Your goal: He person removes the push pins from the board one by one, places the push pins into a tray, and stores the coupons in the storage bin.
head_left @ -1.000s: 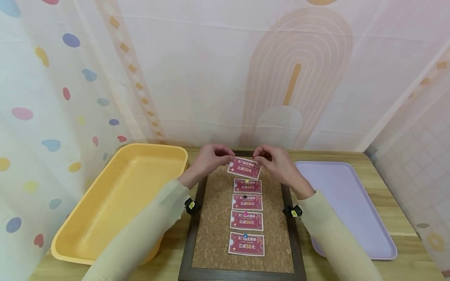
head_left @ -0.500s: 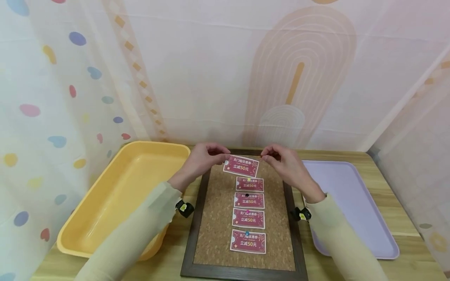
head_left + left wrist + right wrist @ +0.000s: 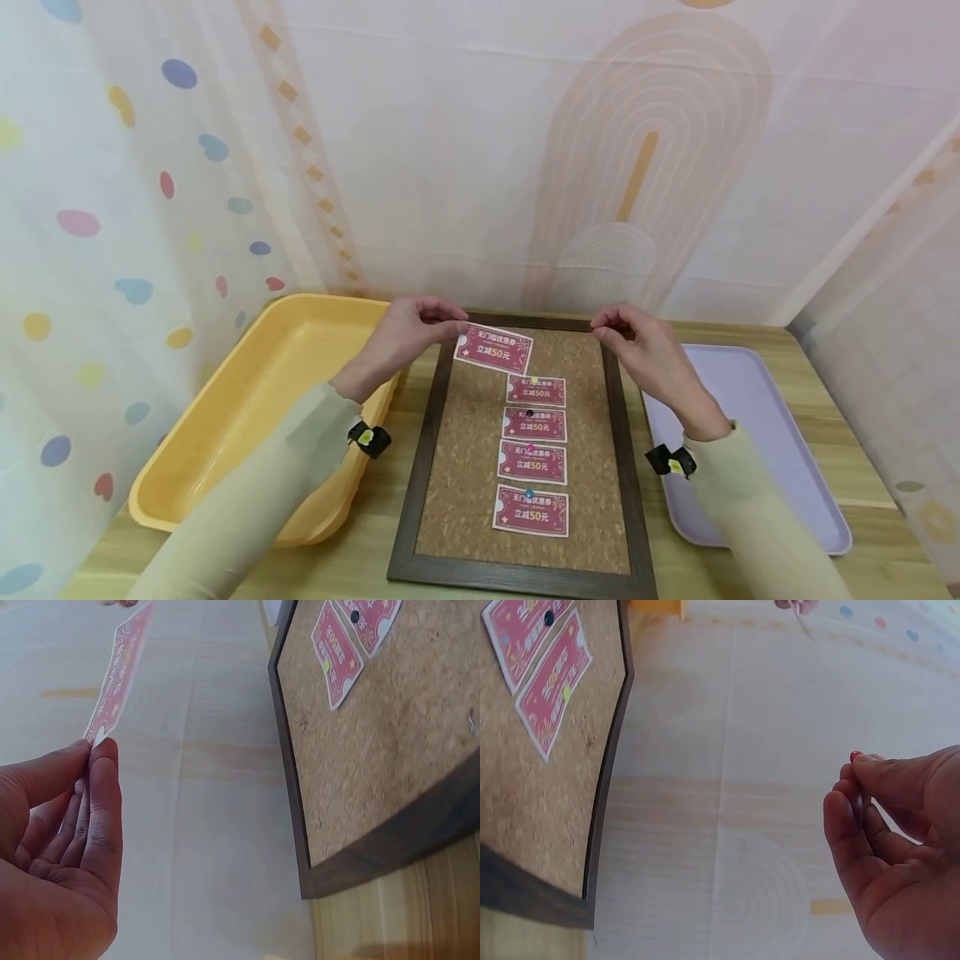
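My left hand (image 3: 401, 337) pinches a red paper coupon (image 3: 494, 348) by its left end, held tilted above the upper part of a cork board (image 3: 465, 467) with a dark frame. In the left wrist view, thumb and fingertips grip the coupon's corner. Over the board's upper right corner, my right hand (image 3: 648, 350) pinches a small red push pin (image 3: 856, 756), whose head shows at the fingertips; the rest is hidden. Several like coupons hang in a column on the cork, the top one (image 3: 536, 391) under a yellow pin (image 3: 534, 380), the lowest (image 3: 531, 511) under a blue pin (image 3: 529, 493).
A deep yellow basin (image 3: 161, 492) stands left of the board, partly behind my left forearm. On the right lies a flat lilac tray (image 3: 772, 442), partly under my right forearm. A patterned cloth (image 3: 442, 150) hangs behind the wooden table (image 3: 847, 467).
My hands have moved apart. The left has carried the coupon to the left, and the right has let go of the coupon's right end and moved right with the red push pin.
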`<action>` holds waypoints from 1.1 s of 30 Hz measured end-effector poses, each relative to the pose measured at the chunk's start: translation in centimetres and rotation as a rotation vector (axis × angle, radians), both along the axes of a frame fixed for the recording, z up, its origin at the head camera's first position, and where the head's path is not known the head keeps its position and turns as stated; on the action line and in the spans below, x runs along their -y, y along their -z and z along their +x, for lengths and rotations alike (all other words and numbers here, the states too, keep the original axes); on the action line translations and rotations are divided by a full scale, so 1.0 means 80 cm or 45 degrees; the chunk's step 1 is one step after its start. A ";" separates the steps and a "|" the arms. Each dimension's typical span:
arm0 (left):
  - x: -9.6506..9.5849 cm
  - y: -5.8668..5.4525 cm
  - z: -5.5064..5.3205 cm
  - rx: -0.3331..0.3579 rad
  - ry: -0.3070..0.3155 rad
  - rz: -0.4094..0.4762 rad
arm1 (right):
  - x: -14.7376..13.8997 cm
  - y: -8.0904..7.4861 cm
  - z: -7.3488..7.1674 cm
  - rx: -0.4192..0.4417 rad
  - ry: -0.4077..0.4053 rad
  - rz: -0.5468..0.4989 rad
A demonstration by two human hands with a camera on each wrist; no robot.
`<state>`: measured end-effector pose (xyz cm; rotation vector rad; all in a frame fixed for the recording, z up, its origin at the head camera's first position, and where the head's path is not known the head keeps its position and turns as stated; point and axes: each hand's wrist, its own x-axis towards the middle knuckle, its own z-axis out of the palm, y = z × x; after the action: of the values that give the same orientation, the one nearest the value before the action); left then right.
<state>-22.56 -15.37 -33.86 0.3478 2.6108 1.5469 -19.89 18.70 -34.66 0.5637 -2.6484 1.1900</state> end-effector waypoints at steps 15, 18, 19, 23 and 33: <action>0.071 0.008 0.003 0.008 -0.119 0.114 | -0.045 0.026 0.002 -0.101 0.070 0.105; 0.086 0.008 0.002 0.005 -0.147 0.137 | -0.053 0.029 0.001 -0.094 0.100 0.115; 0.091 0.008 0.002 0.001 -0.157 0.139 | -0.056 0.029 0.001 -0.094 0.109 0.117; 0.106 0.011 0.002 -0.007 -0.190 0.130 | -0.067 0.030 -0.001 -0.085 0.144 0.128; 0.137 0.025 0.003 0.022 -0.208 0.125 | -0.099 0.033 0.011 -0.061 0.236 0.140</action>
<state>-22.30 -26.33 -35.82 0.1289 2.6141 1.7234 -19.01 26.64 -37.29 0.3489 -2.6693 0.9724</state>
